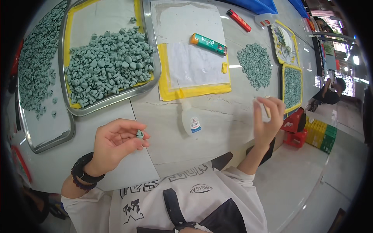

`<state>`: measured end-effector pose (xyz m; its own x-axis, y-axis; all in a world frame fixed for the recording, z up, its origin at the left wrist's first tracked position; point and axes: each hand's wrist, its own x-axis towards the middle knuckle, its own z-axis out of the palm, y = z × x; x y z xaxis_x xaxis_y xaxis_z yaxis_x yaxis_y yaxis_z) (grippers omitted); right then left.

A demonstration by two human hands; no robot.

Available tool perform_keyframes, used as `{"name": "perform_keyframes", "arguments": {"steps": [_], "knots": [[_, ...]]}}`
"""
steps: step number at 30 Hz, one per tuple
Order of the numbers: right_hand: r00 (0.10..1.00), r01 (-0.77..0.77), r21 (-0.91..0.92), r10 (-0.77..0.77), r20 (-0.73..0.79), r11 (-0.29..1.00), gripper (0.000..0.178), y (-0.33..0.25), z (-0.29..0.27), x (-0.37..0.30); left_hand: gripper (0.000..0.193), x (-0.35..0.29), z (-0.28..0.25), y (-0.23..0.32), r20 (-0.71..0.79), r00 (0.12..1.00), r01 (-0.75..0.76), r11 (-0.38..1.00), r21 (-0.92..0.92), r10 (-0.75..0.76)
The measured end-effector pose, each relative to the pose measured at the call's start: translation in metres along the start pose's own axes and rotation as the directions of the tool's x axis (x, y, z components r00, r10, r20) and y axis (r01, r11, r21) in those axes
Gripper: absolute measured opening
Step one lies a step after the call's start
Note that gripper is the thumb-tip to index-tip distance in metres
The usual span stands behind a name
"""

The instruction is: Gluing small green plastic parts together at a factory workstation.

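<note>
A small grey-green moulded piece point(140, 134) is pinched between the thumb and fingertips of my left hand point(116, 141). My right hand point(269, 116) is raised over the right part of the table, thumb and fingers drawn together. A slim pale beige item point(267, 110) shows among its fingers, too blurred to name. Between my hands, a translucent glue bottle point(190, 119) with a yellow tip lies on the tabletop. Beyond my right hand spreads a loose patch of tiny grey-green pieces point(255, 66).
Metal trays point(155, 73) point(35, 149) heaped with larger green pieces stand at the left. A yellow-taped white board point(194, 73) carries a green lighter point(209, 44); a red lighter point(239, 20) lies beyond. Yellow-edged trays point(284, 108) line the right edge. A person point(330, 93) sits farther right.
</note>
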<state>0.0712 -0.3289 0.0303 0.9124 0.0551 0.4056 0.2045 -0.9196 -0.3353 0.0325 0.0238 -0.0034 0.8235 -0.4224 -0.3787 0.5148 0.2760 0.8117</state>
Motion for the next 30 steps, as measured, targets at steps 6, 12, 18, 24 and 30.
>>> {"name": "perform_keyframes", "arguments": {"steps": [6,12,18,24,30], "knots": [[0.965,-0.256,-0.086,0.26,0.041,0.963,0.01,0.052,0.007,-0.009,0.026,0.007,0.004,0.005,-0.062,0.998,0.029,1.0,0.002,-0.028],[0.977,-0.211,-0.216,0.214,-0.013,0.953,0.007,0.044,0.016,-0.007,0.026,0.005,0.0,0.004,-0.047,0.998,0.032,0.999,-0.006,-0.032],[0.997,-0.061,-0.179,0.05,-0.063,0.982,0.009,0.024,0.023,-0.01,0.029,0.0,-0.002,0.006,-0.016,0.998,0.058,0.998,-0.026,-0.059],[0.905,0.365,0.422,-0.423,0.048,0.83,0.026,-0.131,0.026,0.001,0.028,0.001,0.003,0.007,-0.021,0.997,0.079,0.996,-0.029,-0.079],[0.841,0.365,0.541,-0.518,0.158,0.758,0.032,-0.145,0.062,0.0,0.029,0.001,0.003,-0.002,0.047,0.999,-0.009,0.998,-0.058,0.012]]}}
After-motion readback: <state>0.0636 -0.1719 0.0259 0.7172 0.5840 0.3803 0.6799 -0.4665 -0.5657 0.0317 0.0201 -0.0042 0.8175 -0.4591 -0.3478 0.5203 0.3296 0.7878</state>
